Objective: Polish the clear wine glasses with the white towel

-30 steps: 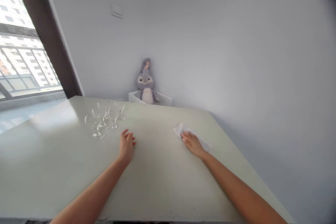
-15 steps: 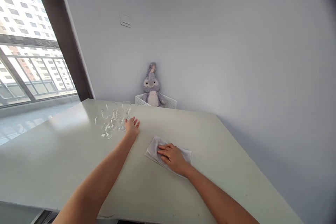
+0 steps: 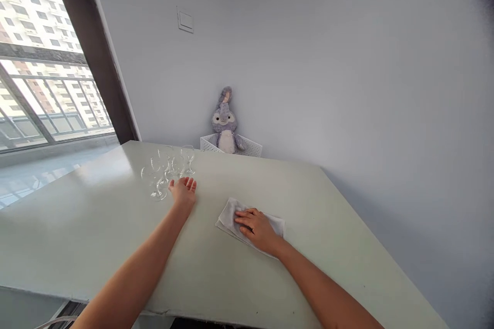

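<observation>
Several clear stemmed glasses stand grouped on the left part of the table; the nearest glass (image 3: 157,194) is at the group's front and another glass (image 3: 188,154) at its back right. My left hand (image 3: 182,191) is beside the group on its near right side, fingers apart and palm turned up, holding nothing. Whether its fingertips touch a glass I cannot tell. A folded light grey cloth (image 3: 228,212) lies flat on the table. My right hand (image 3: 258,226) rests on the cloth with its fingers stretched out.
The pale table (image 3: 301,200) meets a plain wall at its back and right. Behind its far edge, a plush rabbit (image 3: 226,126) sits in a white perforated basket (image 3: 252,149). A window with railings (image 3: 54,92) is on the left, and a switch plate (image 3: 186,20) is on the wall.
My left hand has moved left and toward me, closer to the front of the glasses. My right hand stays on the cloth. The view has shifted slightly.
</observation>
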The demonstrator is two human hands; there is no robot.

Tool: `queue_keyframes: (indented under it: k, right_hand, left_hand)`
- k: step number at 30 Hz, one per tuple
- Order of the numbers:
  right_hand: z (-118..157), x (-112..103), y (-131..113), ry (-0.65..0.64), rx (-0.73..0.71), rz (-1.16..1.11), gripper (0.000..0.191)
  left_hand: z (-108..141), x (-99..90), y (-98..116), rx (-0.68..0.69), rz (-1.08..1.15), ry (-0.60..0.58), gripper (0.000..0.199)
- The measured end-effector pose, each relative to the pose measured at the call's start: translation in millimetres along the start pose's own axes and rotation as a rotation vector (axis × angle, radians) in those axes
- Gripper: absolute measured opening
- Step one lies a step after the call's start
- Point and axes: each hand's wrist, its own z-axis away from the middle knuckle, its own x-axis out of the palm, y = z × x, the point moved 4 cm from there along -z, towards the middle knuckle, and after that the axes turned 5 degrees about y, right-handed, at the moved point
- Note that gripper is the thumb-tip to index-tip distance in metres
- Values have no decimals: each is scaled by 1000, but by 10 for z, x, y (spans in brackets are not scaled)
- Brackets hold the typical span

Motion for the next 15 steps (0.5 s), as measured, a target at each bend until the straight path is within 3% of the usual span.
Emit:
queue_keyframes:
  k: [4,8,10,15]
  right_hand:
    - [24,-26,-41,-25,-11,57,33]
    - [60,-28,-91,-24,-46,149,43]
    - [63,-3,-94,-3,-55,174,44]
    - [36,94,-27,93,-8,124,27]
  left_hand:
    - [-23,168,122,-41,68,-186,74]
    - [-55,213,180,-72,177,-355,48]
    - [-58,197,178,-100,238,-399,38]
    - [109,210,33,-175,179,-446,47]
